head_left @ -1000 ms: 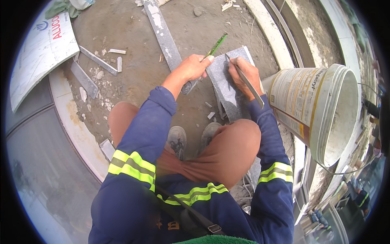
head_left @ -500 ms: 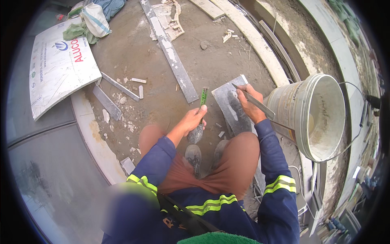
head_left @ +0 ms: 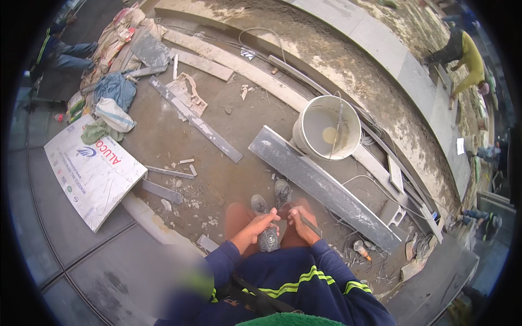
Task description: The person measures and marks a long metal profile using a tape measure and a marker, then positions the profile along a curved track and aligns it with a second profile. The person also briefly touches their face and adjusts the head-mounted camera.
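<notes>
The left hand (head_left: 260,224) is gripping a dark, shiny bundle (head_left: 268,240) at its five o'clock, while the right hand (head_left: 300,226) is clasping a flat grey tool (head_left: 310,223) (its outer end is pointing toward four). A long grey slab (head_left: 326,190) is slanting from twelve to past three, a white bucket (head_left: 314,123) standing beyond at one.

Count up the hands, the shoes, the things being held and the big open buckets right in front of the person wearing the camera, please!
Hands: 2 (left hand, right hand)
Shoes: 2
Held things: 2 (dark lump in the left, flat grey tool in the right)
Big open bucket: 1
Total: 7
</notes>
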`<state>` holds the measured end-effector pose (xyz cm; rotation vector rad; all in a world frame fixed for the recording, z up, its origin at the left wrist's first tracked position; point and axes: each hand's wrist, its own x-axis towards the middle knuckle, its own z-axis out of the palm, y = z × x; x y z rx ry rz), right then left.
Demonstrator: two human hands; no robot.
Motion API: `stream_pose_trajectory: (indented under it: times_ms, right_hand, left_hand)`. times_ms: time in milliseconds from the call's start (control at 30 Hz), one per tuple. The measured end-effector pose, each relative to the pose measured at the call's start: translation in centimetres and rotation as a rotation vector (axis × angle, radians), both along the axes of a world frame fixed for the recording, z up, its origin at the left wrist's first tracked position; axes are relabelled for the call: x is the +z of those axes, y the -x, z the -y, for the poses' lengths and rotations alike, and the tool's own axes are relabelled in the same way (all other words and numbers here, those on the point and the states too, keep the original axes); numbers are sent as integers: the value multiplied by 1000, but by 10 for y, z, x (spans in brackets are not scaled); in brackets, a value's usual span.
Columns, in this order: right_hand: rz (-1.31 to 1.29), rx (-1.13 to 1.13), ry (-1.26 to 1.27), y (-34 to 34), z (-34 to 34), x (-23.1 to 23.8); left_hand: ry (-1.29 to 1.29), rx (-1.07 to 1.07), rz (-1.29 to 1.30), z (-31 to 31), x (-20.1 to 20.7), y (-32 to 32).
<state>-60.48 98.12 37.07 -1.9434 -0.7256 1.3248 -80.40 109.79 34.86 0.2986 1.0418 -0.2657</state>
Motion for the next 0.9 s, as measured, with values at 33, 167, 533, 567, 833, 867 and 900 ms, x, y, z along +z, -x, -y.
stream_pose_trajectory:
  times_ms: [33,167,533,567,833,867,900]
  right_hand:
    - [-13,-28,-5,9,18,16]
    - [-59,-55,-186,35,35,126]
    - [42,-616,-301,130,115,192]
    - [16,-646,-201,144,130,213]
    - [-308,-1339,-337,197,195,197]
    - [-255,-1424,-328,196,209,192]
    - [-200,-1503,-314,196,226,185]
  left_hand:
    - [3,21,-7,1,21,-4]
    - [-114,34,-78,-2,66,-23]
    - [-114,-485,328,12,98,-48]
    - [-112,-561,357,24,102,-43]
    - [-701,-1147,516,91,235,-40]
    - [-656,-1180,638,91,249,-46]
    - [-608,-1203,759,90,272,-50]
